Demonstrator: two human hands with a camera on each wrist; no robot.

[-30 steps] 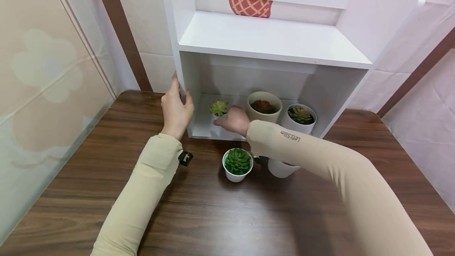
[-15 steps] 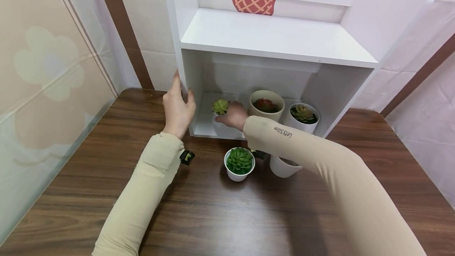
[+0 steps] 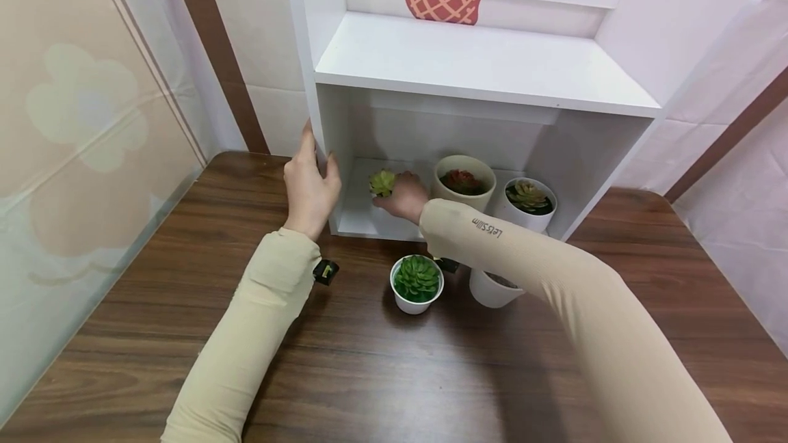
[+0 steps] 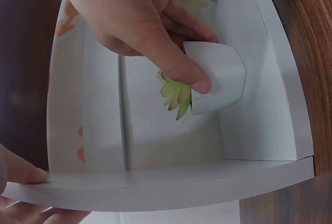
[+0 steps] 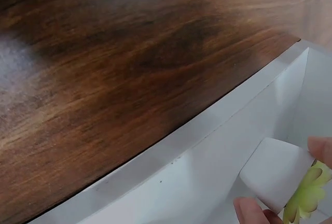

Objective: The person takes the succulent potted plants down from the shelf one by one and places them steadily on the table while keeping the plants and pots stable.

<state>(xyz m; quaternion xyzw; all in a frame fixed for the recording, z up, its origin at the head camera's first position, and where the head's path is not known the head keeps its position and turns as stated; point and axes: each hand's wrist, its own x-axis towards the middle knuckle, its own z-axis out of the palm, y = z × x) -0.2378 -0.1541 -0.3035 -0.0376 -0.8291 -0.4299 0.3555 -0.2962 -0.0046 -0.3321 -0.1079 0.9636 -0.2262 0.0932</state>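
In the head view my left hand (image 3: 310, 190) grips the left side panel (image 3: 315, 104) of a white shelf unit, thumb on the inner face and fingers outside. My right hand (image 3: 406, 197) is inside the lower compartment. It holds a small white pot (image 4: 218, 76) with a light green succulent (image 3: 382, 183) between thumb and fingers. Both wrist views show this pot close to the compartment's floor. Right of that hand stands a larger cream pot (image 3: 463, 183) with a reddish succulent, and beyond it a white pot (image 3: 531, 205) with a yellowish-green one.
A white pot with a dark green succulent (image 3: 416, 282) stands on the wooden table (image 3: 369, 388) before the shelf. Beside it, another white pot (image 3: 492, 290) is partly hidden under my right sleeve. The upper shelf board (image 3: 480, 60) spans above my right hand.
My right hand has shifted slightly deeper into the compartment and covers more of the light green succulent. My left hand keeps its grip on the panel. The head view has shifted a little.
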